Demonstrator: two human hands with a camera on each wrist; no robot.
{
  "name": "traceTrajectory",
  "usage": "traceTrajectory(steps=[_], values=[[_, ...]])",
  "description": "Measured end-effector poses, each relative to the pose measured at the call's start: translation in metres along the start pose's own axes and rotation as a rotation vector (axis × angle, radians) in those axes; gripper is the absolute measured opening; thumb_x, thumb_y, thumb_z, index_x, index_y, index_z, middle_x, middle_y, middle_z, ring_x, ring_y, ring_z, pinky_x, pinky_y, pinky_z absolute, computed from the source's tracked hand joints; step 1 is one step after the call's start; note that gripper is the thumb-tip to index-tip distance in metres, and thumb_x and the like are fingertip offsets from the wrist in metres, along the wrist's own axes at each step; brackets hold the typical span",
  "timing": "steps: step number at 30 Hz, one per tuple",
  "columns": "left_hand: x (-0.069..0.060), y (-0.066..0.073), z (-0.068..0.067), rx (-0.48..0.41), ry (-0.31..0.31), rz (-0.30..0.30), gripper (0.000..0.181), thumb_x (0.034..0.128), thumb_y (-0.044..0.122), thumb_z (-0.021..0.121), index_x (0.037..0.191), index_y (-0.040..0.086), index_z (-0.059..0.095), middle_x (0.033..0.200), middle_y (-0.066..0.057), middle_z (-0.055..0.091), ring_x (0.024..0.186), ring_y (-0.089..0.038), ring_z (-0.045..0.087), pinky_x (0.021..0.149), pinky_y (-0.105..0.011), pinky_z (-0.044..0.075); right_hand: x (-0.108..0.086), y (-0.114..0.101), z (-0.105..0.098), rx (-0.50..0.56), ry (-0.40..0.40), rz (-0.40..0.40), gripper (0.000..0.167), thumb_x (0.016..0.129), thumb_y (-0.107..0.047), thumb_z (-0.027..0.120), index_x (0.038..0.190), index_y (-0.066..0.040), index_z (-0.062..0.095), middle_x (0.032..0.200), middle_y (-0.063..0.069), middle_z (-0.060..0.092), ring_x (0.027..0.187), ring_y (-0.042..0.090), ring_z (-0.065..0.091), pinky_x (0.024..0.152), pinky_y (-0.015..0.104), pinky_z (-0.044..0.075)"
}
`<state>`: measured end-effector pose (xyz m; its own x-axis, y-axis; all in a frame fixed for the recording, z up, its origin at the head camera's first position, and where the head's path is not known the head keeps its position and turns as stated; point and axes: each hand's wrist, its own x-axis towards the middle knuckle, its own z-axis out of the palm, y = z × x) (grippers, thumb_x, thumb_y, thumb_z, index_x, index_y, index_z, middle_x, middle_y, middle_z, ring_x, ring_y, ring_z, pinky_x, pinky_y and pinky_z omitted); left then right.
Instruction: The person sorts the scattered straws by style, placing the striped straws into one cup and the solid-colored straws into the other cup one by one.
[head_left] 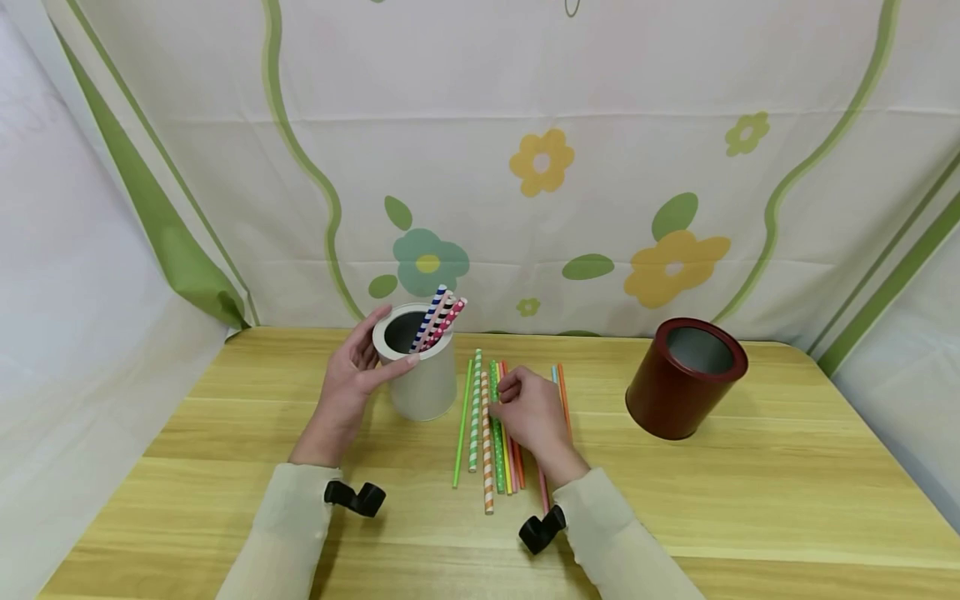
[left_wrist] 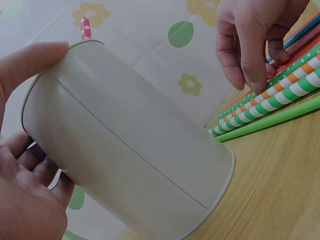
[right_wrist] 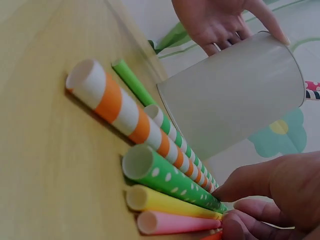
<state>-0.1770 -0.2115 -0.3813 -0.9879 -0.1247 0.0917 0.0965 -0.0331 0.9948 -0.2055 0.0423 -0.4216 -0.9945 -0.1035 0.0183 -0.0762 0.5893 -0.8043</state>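
My left hand (head_left: 348,383) grips the white can (head_left: 423,387) near its rim, thumb across the front and fingers around the far left side. Several patterned straws (head_left: 441,321) lean inside it, tops sticking out. Beside the can, a row of loose straws lies on the table. There my right hand (head_left: 536,412) has its fingers curled down. In the right wrist view the thumb and fingertips of this hand (right_wrist: 285,200) pinch the green dotted straw (right_wrist: 170,177) at its far part, between the orange-striped straw (right_wrist: 120,107) and the yellow straw (right_wrist: 170,202).
A dark red can (head_left: 678,392) stands open-topped at the right. A light green straw (head_left: 462,425) lies nearest the white can. An orange straw (head_left: 564,400) and a blue one lie partly behind my right hand. A flowered cloth (head_left: 480,167) hangs behind the wooden table (head_left: 750,500).
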Motion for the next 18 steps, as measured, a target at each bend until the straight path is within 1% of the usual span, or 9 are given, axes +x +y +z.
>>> traceTrajectory(steps=[5, 13, 18], values=[[-0.0003, 0.0004, 0.0000, 0.000, -0.006, 0.000, 0.088, 0.0917, 0.001, 0.081, 0.168, 0.019, 0.040, 0.176, 0.000, 0.035, 0.165, -0.017, 0.029, 0.139, -0.039, 0.017, -0.0020, -0.0005, 0.0000, -0.067, 0.019, -0.044, 0.024, 0.083, -0.009, 0.089, 0.099, -0.007, 0.071, 0.089, 0.005, 0.070, 0.077, 0.017, 0.062, 0.069, 0.030, 0.054], [-0.0002, -0.0001, -0.0006, 0.002, -0.008, 0.000, 0.088, 0.0920, 0.002, 0.081, 0.168, 0.021, 0.040, 0.176, 0.000, 0.035, 0.165, -0.018, 0.029, 0.139, -0.040, 0.018, -0.0062, -0.0051, 0.0020, -0.113, 0.020, -0.052, 0.024, 0.083, -0.010, 0.088, 0.099, -0.007, 0.071, 0.090, 0.004, 0.068, 0.077, 0.017, 0.060, 0.066, 0.030, 0.053], [0.0002, -0.0002, -0.0006, 0.008, -0.007, 0.001, 0.087, 0.0922, 0.002, 0.081, 0.167, 0.021, 0.040, 0.176, -0.001, 0.035, 0.164, -0.018, 0.030, 0.139, -0.040, 0.019, -0.0085, -0.0075, 0.0047, -0.154, 0.040, -0.064, 0.020, 0.083, -0.010, 0.087, 0.099, -0.007, 0.074, 0.089, 0.003, 0.069, 0.075, 0.017, 0.060, 0.065, 0.029, 0.053]])
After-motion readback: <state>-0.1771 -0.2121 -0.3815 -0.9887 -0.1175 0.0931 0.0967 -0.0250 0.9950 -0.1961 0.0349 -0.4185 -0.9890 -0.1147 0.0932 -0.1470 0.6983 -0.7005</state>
